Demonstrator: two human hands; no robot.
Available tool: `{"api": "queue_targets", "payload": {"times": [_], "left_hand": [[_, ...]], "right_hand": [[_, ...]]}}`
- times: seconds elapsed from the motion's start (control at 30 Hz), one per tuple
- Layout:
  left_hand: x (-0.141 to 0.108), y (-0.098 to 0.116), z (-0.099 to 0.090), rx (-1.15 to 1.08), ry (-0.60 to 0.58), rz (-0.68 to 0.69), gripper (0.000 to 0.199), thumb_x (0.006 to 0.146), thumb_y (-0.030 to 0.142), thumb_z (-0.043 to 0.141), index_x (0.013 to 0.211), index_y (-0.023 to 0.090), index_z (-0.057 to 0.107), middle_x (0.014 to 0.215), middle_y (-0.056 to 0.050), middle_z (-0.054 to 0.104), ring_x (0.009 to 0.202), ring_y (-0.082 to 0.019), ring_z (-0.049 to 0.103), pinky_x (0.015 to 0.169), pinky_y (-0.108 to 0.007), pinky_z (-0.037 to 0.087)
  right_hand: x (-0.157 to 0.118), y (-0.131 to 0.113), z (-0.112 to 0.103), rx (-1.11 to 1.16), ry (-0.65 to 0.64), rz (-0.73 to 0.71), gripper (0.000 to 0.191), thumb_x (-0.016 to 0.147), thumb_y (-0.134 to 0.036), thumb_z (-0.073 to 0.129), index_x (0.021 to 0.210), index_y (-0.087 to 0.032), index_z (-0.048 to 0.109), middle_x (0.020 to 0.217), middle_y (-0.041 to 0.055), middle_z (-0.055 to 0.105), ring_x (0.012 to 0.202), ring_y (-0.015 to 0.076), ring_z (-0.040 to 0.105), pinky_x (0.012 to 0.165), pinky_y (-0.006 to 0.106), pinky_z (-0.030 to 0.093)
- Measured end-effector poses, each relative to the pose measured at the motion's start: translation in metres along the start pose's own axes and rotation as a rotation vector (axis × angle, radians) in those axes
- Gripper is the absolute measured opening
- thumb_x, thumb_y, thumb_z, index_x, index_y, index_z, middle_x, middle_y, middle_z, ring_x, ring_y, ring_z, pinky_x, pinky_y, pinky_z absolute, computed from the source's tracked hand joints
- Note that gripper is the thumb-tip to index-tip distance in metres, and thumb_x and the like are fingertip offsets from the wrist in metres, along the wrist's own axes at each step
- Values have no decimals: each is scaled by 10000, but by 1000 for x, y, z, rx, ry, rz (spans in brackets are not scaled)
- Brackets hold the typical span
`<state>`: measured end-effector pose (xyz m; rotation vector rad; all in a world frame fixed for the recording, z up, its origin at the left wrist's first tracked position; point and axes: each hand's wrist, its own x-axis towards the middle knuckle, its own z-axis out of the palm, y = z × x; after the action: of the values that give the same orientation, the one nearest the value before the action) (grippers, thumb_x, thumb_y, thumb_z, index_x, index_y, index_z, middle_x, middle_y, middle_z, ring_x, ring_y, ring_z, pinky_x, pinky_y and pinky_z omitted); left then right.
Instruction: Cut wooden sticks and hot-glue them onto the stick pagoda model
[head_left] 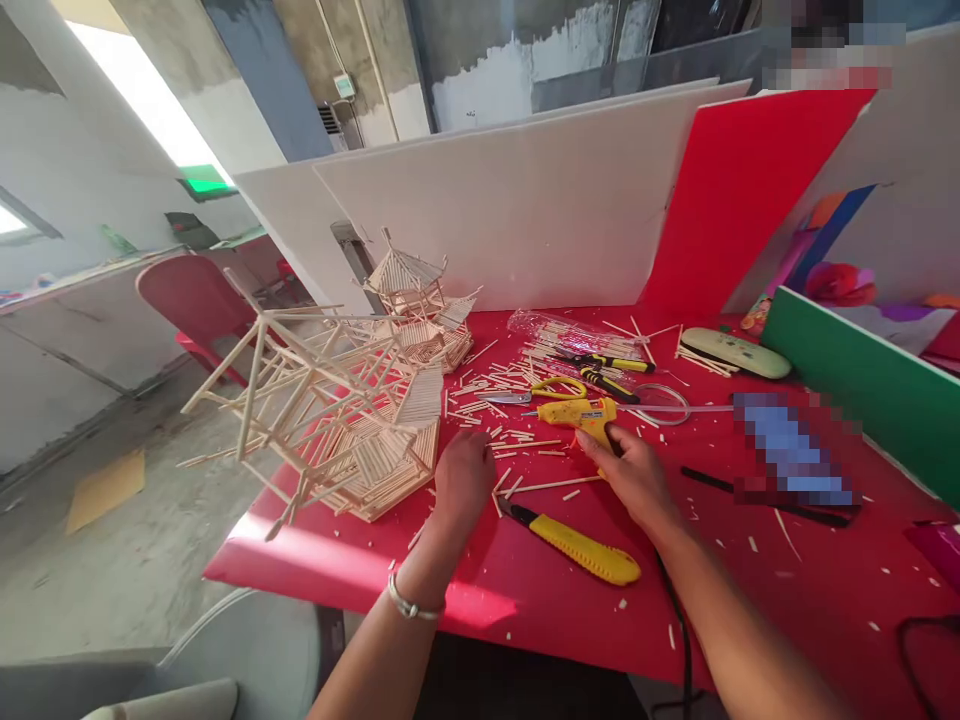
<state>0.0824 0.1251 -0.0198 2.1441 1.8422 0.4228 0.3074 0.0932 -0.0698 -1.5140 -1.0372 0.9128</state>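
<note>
My right hand (637, 475) is wrapped around the handle of a yellow hot glue gun (570, 412), whose nozzle points left and whose clear glue stick trails out to the right. With fingers curled in, my left hand (463, 478) is closed low over the table; what it holds, if anything, is hidden. Just beyond that hand stands a pavilion model (375, 440) built of thin wooden sticks, its roof frame open. A yellow utility knife (585, 548) lies between my forearms. Loose short sticks (517, 436) are scattered between the hands.
Yellow-handled scissors (559, 388), pliers (607, 364) and a bag of sticks (547, 335) lie behind the glue gun. A green case (735, 352) sits at the right rear. White boards (510, 220) wall off the back of the red table (480, 640). A black cable (679, 620) crosses the front edge.
</note>
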Motion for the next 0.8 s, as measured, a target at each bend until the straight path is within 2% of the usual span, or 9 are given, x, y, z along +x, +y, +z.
{"api": "queue_targets", "payload": {"times": [0.17, 0.3, 0.47, 0.8], "left_hand": [[41, 6, 6, 198, -86, -82, 223, 855, 113, 510, 888, 115, 731, 867, -182, 725, 867, -299, 692, 729, -346, 492], [52, 9, 12, 281, -116, -87, 211, 848, 113, 533, 901, 120, 737, 908, -190, 735, 908, -310, 702, 747, -356, 505], [43, 8, 14, 274, -65, -66, 273, 886, 134, 473, 1000, 149, 721, 1008, -181, 719, 909, -291, 701, 723, -345, 500], [4, 1, 3, 168, 44, -47, 215, 856, 175, 517, 928, 222, 713, 977, -74, 726, 924, -223, 666, 710, -283, 451]], "right_hand": [[0, -3, -4, -24, 16, 9, 562, 755, -658, 657, 1054, -187, 715, 982, 67, 758, 825, 224, 662, 706, 292, 498], [-1, -4, -5, -39, 31, 8, 552, 758, -653, 656, 1061, -195, 711, 993, 63, 756, 844, 228, 662, 723, 297, 499], [-3, -4, -4, -63, 35, -10, 563, 749, -660, 651, 1051, -189, 717, 961, 68, 760, 818, 236, 668, 716, 311, 501], [-4, -4, -2, -101, 30, -34, 556, 729, -661, 650, 1013, -189, 727, 939, 63, 762, 830, 243, 670, 728, 323, 503]]}}
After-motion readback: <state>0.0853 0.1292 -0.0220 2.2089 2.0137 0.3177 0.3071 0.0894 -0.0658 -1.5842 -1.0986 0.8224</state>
